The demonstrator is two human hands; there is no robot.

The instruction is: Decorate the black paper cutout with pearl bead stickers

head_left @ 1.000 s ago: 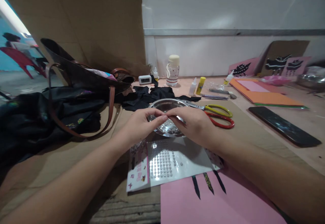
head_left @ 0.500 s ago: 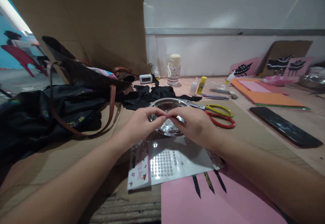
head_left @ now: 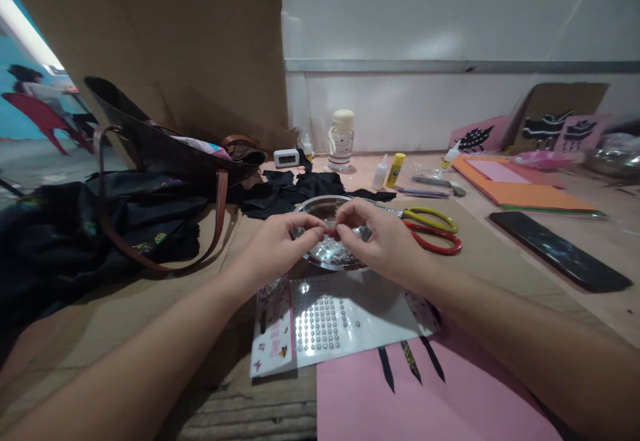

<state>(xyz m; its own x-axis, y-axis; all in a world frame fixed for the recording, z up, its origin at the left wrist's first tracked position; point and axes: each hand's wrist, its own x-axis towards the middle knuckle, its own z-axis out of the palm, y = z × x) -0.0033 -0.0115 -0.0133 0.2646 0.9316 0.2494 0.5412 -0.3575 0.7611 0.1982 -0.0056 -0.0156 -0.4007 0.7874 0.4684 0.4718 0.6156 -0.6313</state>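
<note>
Over a shiny metal bowl [head_left: 333, 254] with small glinting pieces in it, my left hand [head_left: 280, 241] and my right hand [head_left: 383, 238] meet at the fingertips. Thumb and forefinger are pinched together on each hand; whatever lies between them is too small to make out. Below the hands is a sheet of stick-on pearls [head_left: 320, 321], its rows partly filled, with a printed card edge at the left. A pink paper [head_left: 380, 408] with dark pointed strips [head_left: 411, 362] lies partly under the sheet. Yellow-and-red-handled scissors [head_left: 433, 238] rest just right of the bowl.
A dark handbag [head_left: 165, 154] and black cloth [head_left: 150, 208] stand at left. Behind the bowl are black scraps [head_left: 310, 188], a small clock [head_left: 286, 158], a bottle [head_left: 341, 141] and glue [head_left: 396, 170]. At right lie a phone [head_left: 557, 251] and coloured papers [head_left: 540, 188].
The right hand's forefinger and thumb have risen and curled slightly, drawing a little back from the left fingertips. The left hand stays nearly still.
</note>
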